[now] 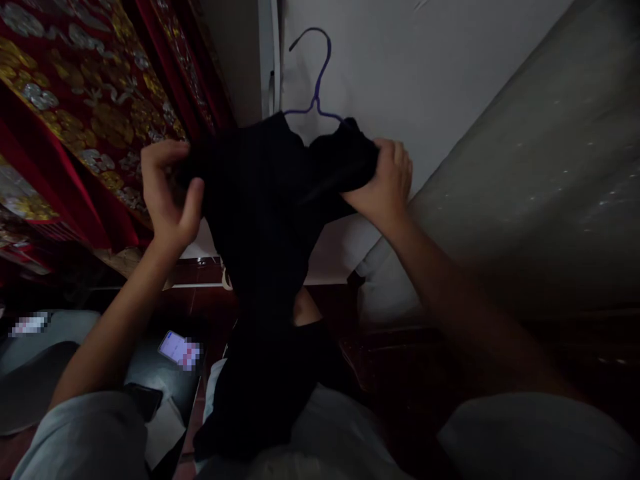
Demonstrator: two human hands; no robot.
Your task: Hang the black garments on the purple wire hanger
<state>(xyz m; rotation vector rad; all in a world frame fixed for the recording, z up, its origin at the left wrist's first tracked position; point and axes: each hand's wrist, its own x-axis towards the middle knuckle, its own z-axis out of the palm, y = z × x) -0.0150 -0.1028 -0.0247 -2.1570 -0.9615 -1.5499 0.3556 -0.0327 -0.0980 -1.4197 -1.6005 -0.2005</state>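
A black top (260, 200) hangs in front of me on a thin purple wire hanger (317, 105), whose hook points up and curves left. Its dark cloth runs down to my lap, and the folds are hard to make out. My left hand (173, 193) is at the left shoulder, with fingers and thumb curled around the edge of the cloth. At the other shoulder, my right hand (387, 180) grips the bunched fabric, fingers wrapped behind it. Only the hanger's hook, neck and upper arms show; the garment hides its ends.
Red cloth with gold and silver decoration (95, 100) hangs at the left. Behind the top is a pale wall (400, 60), and a large plastic-like sheet (525, 180) slopes along the right. A lit phone (173, 347) lies on a dark padded seat (143, 363) at lower left, near white paper (165, 430).
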